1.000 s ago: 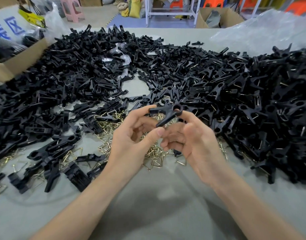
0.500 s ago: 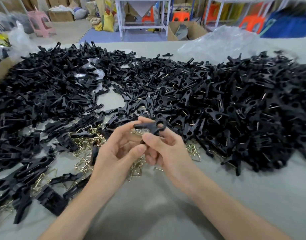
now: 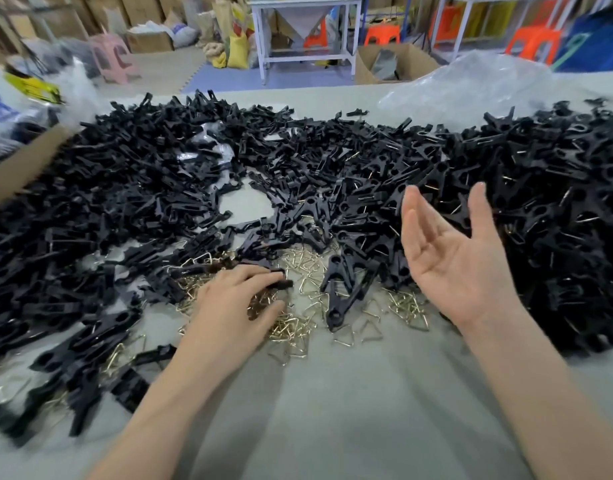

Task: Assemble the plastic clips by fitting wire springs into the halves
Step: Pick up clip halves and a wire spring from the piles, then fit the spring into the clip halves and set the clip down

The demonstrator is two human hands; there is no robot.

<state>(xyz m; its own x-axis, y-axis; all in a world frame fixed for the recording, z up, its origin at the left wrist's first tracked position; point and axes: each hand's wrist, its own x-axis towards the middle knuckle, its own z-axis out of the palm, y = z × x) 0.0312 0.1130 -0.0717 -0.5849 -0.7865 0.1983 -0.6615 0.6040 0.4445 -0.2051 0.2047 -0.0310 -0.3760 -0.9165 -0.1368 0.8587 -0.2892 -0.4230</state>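
Hundreds of loose black plastic clip halves (image 3: 107,202) lie heaped on the left part of the grey table (image 3: 333,420). At the far left edge we see a corner of a brown cardboard box (image 3: 17,168).

Near the middle, in front of this heap, is a scatter of brass-coloured triangular wire springs (image 3: 298,268). The left hand (image 3: 235,306) lies palm down on these springs. Its fingers are bent and their tips touch the springs and a dark piece among them. The picture is blurred here, so we cannot tell whether the fingers already pinch a spring or only rest on it.

Just to the right of this hand, one long black clip (image 3: 346,289) lies on the springs, with its round eye end pointing toward us.

Further right, the right hand (image 3: 454,265) is lifted above the table with the palm turned to the left. Its fingers are straight and spread, and it carries nothing.

Behind and beside it, a second heap of black plastic clips (image 3: 558,220) covers the right part of the table, and many of them show a thin wire. A clear plastic bag (image 3: 471,84) lies at the far edge behind this heap.
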